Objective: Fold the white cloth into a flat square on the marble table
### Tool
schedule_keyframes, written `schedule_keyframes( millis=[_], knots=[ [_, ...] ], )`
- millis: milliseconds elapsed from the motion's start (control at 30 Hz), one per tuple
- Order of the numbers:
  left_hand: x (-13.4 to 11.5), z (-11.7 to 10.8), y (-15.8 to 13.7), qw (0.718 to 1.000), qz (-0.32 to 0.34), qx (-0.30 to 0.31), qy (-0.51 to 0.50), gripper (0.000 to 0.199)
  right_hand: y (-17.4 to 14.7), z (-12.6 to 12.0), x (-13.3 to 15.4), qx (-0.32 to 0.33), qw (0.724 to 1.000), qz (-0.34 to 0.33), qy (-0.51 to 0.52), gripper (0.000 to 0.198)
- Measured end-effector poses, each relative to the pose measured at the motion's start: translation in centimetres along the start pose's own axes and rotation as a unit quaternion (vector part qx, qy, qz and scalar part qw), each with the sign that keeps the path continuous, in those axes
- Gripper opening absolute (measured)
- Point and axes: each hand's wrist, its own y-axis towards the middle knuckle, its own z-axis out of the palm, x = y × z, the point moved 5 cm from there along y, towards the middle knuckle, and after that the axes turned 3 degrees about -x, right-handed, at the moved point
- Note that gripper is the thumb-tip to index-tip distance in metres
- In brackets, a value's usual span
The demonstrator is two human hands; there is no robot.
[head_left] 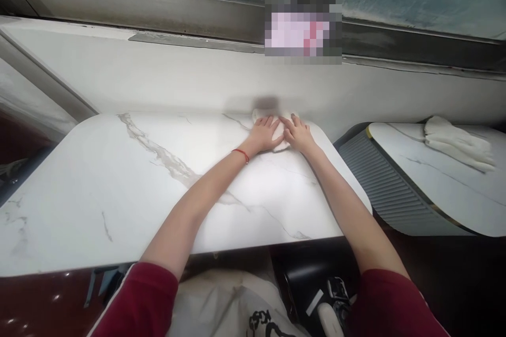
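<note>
Near the far edge of a white marble-patterned tabletop (130, 195), both of my arms reach forward to a crumpled white cloth (280, 145). My left hand (264, 134) lies palm down on the cloth's left part, its fingers spread and pointing away from me. On the right part rests my right hand (299, 136), also palm down with fingers apart. The two hands are close together and press on the cloth without wrapping round it. Some of the cloth is hidden beneath them. A red string bracelet (242, 156) circles my left wrist.
Behind the tabletop runs a pale wall (177, 81) below window frames. To the right stands a marble-topped cabinet (411, 155) with ribbed grey sides, bearing a folded white cloth (458, 143). Below the front edge is a black surface (304, 268) with small items.
</note>
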Motion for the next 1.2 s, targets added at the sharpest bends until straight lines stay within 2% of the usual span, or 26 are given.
schedule_keyframes(
  millis=[233, 433, 633, 767, 867, 1000, 1200],
  knots=[
    [-1.1, 0.0, -2.4, 0.999, 0.017, 0.004, 0.029, 0.071, -2.2, -0.6, 1.3, 0.018, 1.000, 0.003, -0.018, 0.061],
    [-2.2, -1.3, -8.1, 0.995, 0.075, -0.014, 0.068, 0.067, -7.4, -1.5, 3.9, -0.018, 0.999, -0.021, -0.046, 0.059],
    [-5.0, -5.0, -15.0, 0.984, 0.140, 0.023, 0.105, 0.064, -14.8, -4.1, 8.8, -0.025, 0.995, -0.059, -0.080, 0.056],
    [-7.8, -7.2, -19.8, 0.974, 0.125, 0.058, 0.180, 0.059, -19.5, -6.6, 13.1, -0.002, 0.990, -0.130, -0.062, 0.060],
    [-9.2, -7.9, -22.1, 0.966, 0.114, 0.078, 0.217, 0.055, -21.5, -7.9, 15.3, 0.009, 0.984, -0.162, -0.070, 0.063],
    [-8.7, -8.1, -21.9, 0.971, 0.068, 0.100, 0.206, 0.053, -20.6, -7.8, 16.1, 0.015, 0.975, -0.190, -0.114, 0.060],
    [-4.2, -7.8, -18.0, 0.978, -0.018, 0.123, 0.168, 0.064, -13.5, -4.5, 15.3, 0.030, 0.970, -0.185, -0.156, 0.059]
  ],
)
